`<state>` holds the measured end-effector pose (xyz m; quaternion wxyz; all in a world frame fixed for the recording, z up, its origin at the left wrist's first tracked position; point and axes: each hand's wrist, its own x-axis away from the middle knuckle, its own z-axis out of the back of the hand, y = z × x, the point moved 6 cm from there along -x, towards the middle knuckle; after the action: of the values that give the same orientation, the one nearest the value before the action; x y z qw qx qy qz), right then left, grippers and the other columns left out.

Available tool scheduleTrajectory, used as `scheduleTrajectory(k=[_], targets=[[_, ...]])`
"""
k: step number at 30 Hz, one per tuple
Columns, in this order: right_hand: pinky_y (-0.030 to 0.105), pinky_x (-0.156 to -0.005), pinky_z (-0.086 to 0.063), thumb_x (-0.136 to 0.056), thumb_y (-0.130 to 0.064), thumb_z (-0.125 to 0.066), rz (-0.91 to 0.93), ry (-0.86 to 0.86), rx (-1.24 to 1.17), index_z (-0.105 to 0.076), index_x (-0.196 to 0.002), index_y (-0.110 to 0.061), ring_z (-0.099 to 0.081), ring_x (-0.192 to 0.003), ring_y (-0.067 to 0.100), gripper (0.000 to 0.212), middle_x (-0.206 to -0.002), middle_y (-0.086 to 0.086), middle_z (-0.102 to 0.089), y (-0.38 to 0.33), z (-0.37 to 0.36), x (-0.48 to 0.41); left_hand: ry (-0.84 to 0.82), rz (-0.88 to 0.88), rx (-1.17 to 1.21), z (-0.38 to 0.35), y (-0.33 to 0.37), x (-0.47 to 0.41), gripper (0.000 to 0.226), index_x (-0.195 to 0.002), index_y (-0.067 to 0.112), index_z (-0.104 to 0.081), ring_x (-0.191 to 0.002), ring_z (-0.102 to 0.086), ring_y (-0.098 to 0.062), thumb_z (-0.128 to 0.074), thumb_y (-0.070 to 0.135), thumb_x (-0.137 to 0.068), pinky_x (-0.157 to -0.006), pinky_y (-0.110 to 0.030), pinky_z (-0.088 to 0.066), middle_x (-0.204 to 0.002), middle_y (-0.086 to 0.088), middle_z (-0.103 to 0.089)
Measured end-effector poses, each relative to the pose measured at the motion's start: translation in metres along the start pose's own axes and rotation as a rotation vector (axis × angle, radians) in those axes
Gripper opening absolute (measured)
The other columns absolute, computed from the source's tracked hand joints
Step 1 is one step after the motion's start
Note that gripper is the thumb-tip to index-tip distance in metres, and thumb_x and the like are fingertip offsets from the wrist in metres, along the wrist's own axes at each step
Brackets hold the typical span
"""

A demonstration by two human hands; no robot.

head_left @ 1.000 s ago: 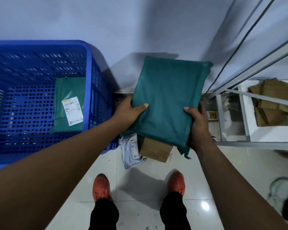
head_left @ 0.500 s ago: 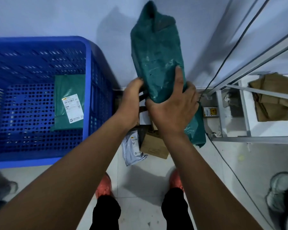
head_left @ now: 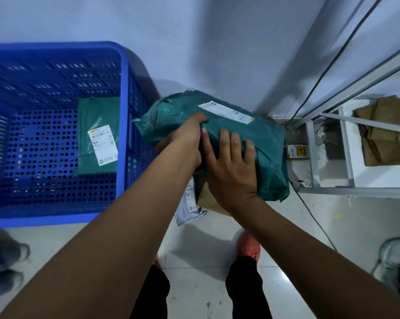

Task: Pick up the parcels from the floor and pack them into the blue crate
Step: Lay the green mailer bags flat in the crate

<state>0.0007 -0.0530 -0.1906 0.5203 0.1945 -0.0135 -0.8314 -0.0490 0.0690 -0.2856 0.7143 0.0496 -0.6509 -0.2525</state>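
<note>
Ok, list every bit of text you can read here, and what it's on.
None can be read.
Label on the held green parcel: print blurred.
Label on the green parcel in the blue crate: too small.
Label on the grey parcel: too small.
Yellow sticker by the metal frame: blurred.

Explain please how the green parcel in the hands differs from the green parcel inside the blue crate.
The held parcel is outside the blue crate, gripped by the left hand with the right hand on top; the crate parcel lies untouched on the crate floor. The held parcel is bulged and creased; the crate parcel lies flat and smooth. Both are dark green bags with a white label facing up.
</note>
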Motion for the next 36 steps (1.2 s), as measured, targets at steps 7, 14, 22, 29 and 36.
scheduleTrajectory(k=[7,14,22,29,36], targets=[[0.050,-0.089,-0.041,-0.087,-0.043,-0.052,-0.046,-0.246,-0.183,-0.050,-0.145,-0.008,-0.052,-0.110,0.038,0.068,-0.124,0.020,-0.059,0.004,0.009,0.005,-0.012,-0.174,0.184,0.002,-0.006,0.030,0.111,-0.121,0.023,-0.043,-0.082,-0.076,-0.031,-0.092,0.038,-0.022,-0.070,-0.049,-0.063,-0.104,-0.010,-0.074],[0.039,-0.097,-0.042,-0.092,-0.046,-0.054,-0.573,-0.184,-0.619,-0.061,-0.128,-0.014,-0.051,-0.119,0.028,0.048,-0.127,0.010,-0.062,0.128,-0.005,0.004,-0.275,-0.543,-0.082,0.022,0.046,0.077,0.093,-0.138,0.026,-0.049,-0.102,-0.073,-0.023,-0.087,0.006,-0.056,-0.083,-0.047,-0.063,-0.118,0.001,-0.073],[0.043,-0.085,-0.052,-0.083,-0.052,-0.068,-1.058,-0.851,-1.907,-0.069,-0.123,-0.017,-0.066,-0.101,0.028,0.052,-0.113,0.007,-0.074,0.142,-0.040,0.058,-0.534,-0.472,0.013,0.034,0.064,0.077,0.089,-0.138,-0.002,-0.056,-0.092,-0.071,-0.033,-0.074,0.018,-0.053,-0.073,-0.039,-0.059,-0.113,-0.021,-0.069],[0.044,-0.091,-0.058,-0.072,-0.066,-0.072,-1.316,-0.496,-2.279,-0.065,-0.134,-0.016,-0.065,-0.117,0.032,0.079,-0.130,0.013,-0.066,0.118,-0.038,0.050,-0.523,-0.494,0.276,0.039,0.068,0.062,0.070,-0.139,-0.007,-0.054,-0.111,-0.067,-0.043,-0.066,0.015,-0.073,-0.086,-0.047,-0.059,-0.129,-0.028,-0.064],[0.069,-0.102,-0.044,-0.079,-0.063,-0.058,-1.492,-0.227,-2.373,-0.061,-0.135,-0.024,-0.059,-0.128,0.037,0.069,-0.135,0.010,-0.066,0.046,-0.029,0.035,-0.324,-0.356,0.538,0.017,0.043,0.063,0.099,-0.144,0.012,-0.051,-0.115,-0.070,-0.038,-0.093,0.028,-0.055,-0.090,-0.059,-0.058,-0.129,-0.017,-0.070]])
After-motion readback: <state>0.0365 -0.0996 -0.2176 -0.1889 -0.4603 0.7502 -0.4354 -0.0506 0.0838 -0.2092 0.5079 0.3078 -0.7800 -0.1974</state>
